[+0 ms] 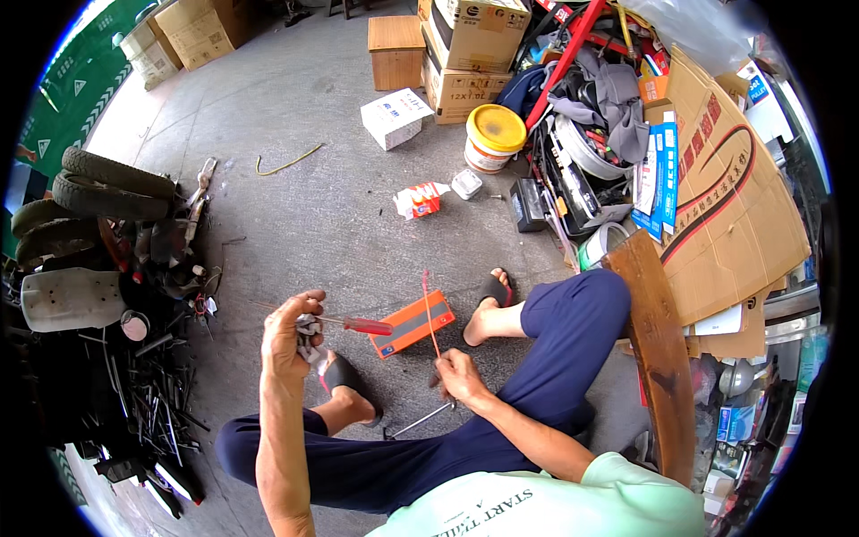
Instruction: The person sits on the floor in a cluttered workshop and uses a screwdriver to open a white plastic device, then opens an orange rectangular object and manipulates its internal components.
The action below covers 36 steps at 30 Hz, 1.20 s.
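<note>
My left hand [288,333] is raised over my left foot with its fingers closed. It grips a screwdriver by the shaft, and the red handle [367,326] points right. A crumpled whitish rag or paper [310,333] is bunched in the same hand. My right hand [461,374], lower and to the right, is closed on a thin reddish strand [430,311] that stands up from the fingers. Something dark under that hand is too hidden to name. An orange box with a grey stripe [413,323] lies on the floor between my sandalled feet.
A metal rod tool [420,421] lies near my legs. Old tyres [112,188] and dark metal parts crowd the left. Ahead are a red-and-white package [419,200], a yellow-lidded bucket [495,134] and a white box [394,121]. A wooden plank [658,358] and cardboard [734,197] stand right.
</note>
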Motion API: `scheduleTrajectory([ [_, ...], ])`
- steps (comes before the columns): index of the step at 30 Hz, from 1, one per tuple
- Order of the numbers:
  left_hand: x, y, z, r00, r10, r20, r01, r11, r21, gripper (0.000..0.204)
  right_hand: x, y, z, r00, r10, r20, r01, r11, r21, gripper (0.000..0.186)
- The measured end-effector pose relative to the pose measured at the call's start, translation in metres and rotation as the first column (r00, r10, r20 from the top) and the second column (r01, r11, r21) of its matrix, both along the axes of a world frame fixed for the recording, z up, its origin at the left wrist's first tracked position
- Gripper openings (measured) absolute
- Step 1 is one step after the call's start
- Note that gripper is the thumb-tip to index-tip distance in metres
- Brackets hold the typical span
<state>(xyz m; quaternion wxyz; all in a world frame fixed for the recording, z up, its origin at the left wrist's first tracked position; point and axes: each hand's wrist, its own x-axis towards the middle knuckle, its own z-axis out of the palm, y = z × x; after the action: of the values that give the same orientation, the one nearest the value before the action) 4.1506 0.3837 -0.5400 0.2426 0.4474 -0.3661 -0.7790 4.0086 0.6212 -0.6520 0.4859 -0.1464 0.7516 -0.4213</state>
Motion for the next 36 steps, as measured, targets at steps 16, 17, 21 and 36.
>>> scheduleTrajectory([
  [16,0.049,-0.031,0.055,0.977,0.211,0.011,-0.202,0.946,-0.254,0.027,-0.007,-0.100,-0.065,0.008,0.631,-0.776,-0.717,0.544,0.436,0.073],
  [17,0.054,-0.031,0.053,0.974,0.227,0.029,-0.214,0.948,-0.238,0.027,-0.004,-0.103,-0.068,-0.022,0.655,-0.755,-0.682,0.543,0.491,0.075],
  [21,0.066,-0.028,0.048,0.967,0.245,0.063,-0.230,0.955,-0.189,0.026,-0.003,-0.107,-0.067,-0.027,0.686,-0.727,-0.710,0.499,0.497,0.079],
  [36,0.054,-0.035,0.042,0.975,0.199,0.101,-0.186,0.974,-0.130,0.023,0.014,-0.151,-0.083,-0.081,0.594,-0.800,-0.761,0.482,0.435,0.063],
])
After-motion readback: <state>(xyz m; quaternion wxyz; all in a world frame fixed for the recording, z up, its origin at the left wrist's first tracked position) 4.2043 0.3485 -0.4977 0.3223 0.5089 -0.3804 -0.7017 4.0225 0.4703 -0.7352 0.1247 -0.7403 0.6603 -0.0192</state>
